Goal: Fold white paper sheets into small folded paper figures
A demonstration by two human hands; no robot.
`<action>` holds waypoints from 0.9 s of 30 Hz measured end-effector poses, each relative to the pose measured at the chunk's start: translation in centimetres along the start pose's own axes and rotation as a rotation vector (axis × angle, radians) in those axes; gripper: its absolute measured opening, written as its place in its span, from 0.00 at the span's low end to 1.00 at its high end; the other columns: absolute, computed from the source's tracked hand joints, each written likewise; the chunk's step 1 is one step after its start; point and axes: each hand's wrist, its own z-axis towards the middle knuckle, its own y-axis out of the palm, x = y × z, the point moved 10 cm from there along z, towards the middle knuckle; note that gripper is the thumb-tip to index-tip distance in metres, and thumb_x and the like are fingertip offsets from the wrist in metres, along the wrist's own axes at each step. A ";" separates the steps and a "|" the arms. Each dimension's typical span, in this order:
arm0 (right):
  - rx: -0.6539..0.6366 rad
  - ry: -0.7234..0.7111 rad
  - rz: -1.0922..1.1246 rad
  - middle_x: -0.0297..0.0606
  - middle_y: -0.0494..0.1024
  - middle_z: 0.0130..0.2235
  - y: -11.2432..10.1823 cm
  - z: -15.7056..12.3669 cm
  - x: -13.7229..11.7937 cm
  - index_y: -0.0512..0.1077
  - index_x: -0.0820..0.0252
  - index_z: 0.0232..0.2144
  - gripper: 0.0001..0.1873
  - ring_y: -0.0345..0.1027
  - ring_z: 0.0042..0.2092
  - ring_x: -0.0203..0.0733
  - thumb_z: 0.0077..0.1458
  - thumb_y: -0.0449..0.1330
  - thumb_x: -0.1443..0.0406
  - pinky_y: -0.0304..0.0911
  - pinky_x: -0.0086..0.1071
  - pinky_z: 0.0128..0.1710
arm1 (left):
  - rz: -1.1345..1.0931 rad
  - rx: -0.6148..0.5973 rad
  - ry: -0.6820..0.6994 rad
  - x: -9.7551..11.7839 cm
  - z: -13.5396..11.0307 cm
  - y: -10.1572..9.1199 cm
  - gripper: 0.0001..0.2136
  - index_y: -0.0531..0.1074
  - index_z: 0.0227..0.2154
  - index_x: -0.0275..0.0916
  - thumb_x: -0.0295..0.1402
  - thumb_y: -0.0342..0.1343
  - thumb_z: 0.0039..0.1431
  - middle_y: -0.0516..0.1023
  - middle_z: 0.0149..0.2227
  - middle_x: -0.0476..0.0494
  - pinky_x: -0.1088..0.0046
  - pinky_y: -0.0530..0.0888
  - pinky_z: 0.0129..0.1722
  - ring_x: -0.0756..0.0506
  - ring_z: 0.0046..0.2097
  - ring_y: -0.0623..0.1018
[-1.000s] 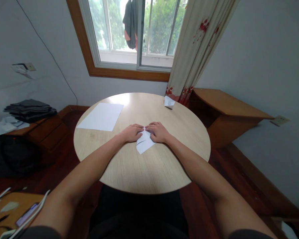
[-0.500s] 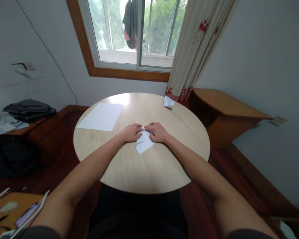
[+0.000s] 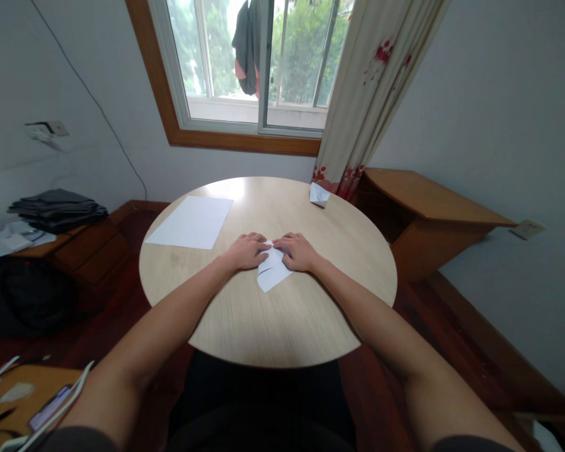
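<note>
A partly folded white paper (image 3: 272, 271) lies near the middle of the round light-wood table (image 3: 268, 326). My left hand (image 3: 246, 250) rests on the paper's left side with its fingers curled and pressing down. My right hand (image 3: 295, 250) presses on the right side, fingers bent, fingertips meeting those of the left at the paper's top point. The upper part of the paper is hidden under both hands.
A flat white sheet (image 3: 191, 221) lies on the table's left rear. A small folded paper piece (image 3: 319, 194) sits at the far edge by the curtain (image 3: 371, 94). A low wooden unit (image 3: 428, 210) stands right; folded dark clothes (image 3: 56, 209) lie left.
</note>
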 end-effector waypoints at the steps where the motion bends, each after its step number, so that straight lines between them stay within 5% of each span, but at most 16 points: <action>1: 0.000 0.001 0.001 0.41 0.75 0.52 0.0 0.0 0.0 0.73 0.61 0.47 0.25 0.63 0.51 0.51 0.44 0.54 0.70 0.54 0.42 0.49 | 0.002 -0.006 -0.001 0.0 0.0 0.1 0.20 0.71 0.52 0.47 0.42 0.45 0.60 0.71 0.53 0.43 0.57 0.65 0.54 0.40 0.55 0.68; 27: 0.066 0.010 0.053 0.38 0.79 0.46 -1.0 -0.4 1.7 0.78 0.58 0.40 0.17 0.67 0.49 0.49 0.47 0.57 0.65 0.56 0.41 0.50 | -0.040 -0.048 0.010 0.2 0.2 0.4 0.20 0.70 0.52 0.45 0.41 0.42 0.61 0.69 0.57 0.47 0.60 0.64 0.57 0.42 0.58 0.66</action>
